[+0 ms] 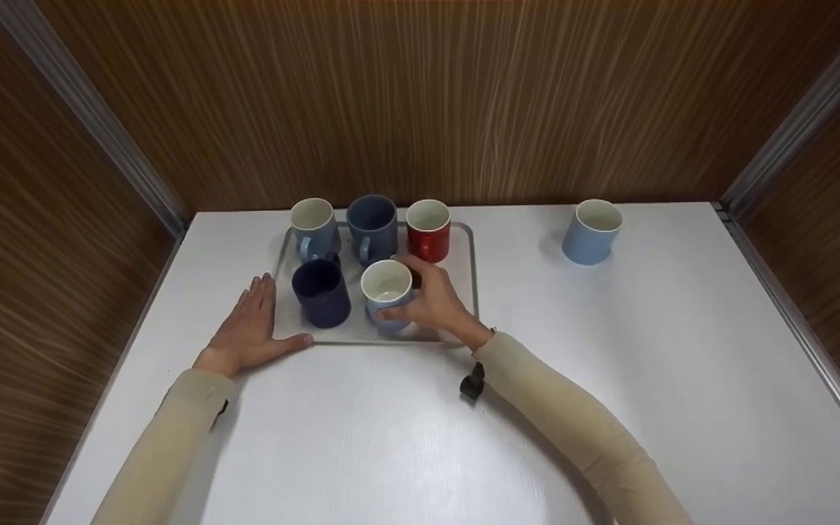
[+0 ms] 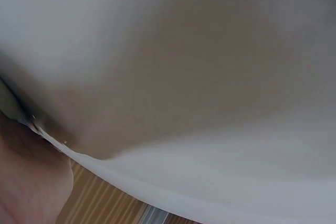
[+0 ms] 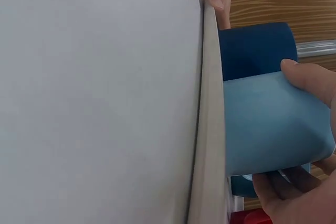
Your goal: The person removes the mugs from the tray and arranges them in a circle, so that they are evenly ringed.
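My right hand (image 1: 431, 299) grips a light blue mug (image 1: 376, 305), white inside, at the front middle of a pale rectangular tray (image 1: 465, 288). In the right wrist view the thumb and fingers lie on either side of this mug (image 3: 275, 124), low against the tray's rim (image 3: 211, 108). My left hand (image 1: 249, 328) rests at the tray's left front corner, fingers straight, thumb along the front edge. A dark navy mug (image 1: 324, 302) stands on the tray between the hands. Behind stand a light blue mug (image 1: 323, 240), a grey-blue mug (image 1: 380, 237) and a red mug (image 1: 420, 244).
Another light blue mug (image 1: 588, 242) stands on the white table (image 1: 362, 430), right of the tray near the back. Wood-patterned panels (image 1: 464, 102) enclose the back and sides. The left wrist view shows mostly blurred white surface and shadow.
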Motion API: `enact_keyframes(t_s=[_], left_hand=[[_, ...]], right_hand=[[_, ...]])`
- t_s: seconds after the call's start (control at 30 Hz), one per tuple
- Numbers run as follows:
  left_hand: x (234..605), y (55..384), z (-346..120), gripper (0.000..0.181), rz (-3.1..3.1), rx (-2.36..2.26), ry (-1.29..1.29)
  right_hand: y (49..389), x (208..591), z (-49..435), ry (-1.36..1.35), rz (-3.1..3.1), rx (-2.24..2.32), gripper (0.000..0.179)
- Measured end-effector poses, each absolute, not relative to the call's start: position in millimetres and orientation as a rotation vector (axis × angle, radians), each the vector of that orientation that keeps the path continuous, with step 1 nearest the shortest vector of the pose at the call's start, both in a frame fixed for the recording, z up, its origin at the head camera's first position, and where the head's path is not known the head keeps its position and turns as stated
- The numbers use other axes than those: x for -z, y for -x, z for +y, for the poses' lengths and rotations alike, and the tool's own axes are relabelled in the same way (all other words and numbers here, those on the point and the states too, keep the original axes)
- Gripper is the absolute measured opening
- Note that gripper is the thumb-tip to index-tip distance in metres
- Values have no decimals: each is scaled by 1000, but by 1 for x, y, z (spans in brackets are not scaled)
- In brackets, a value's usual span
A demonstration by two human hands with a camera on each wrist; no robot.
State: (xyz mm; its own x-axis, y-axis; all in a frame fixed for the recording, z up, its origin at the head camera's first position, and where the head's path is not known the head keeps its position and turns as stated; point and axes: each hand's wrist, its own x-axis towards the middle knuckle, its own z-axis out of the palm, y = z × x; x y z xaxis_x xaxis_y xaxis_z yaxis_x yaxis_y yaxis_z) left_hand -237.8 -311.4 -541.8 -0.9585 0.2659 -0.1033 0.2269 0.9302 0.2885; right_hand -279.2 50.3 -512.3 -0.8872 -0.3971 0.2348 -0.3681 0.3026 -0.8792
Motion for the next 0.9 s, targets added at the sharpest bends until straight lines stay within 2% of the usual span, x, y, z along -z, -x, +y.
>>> enact_keyframes(t_s=[0.43,0.67,0.9], left_hand=[[544,234,-311,138,2938,-451,-375],[547,239,-312,138,2926,-429,-380],[545,239,-314,138,2934,-426,-386]], right_hand=[[265,469,80,794,2560,1708,84],[256,441,122,871,2598,1736,85],[247,421,176,716,2714,1696,83]])
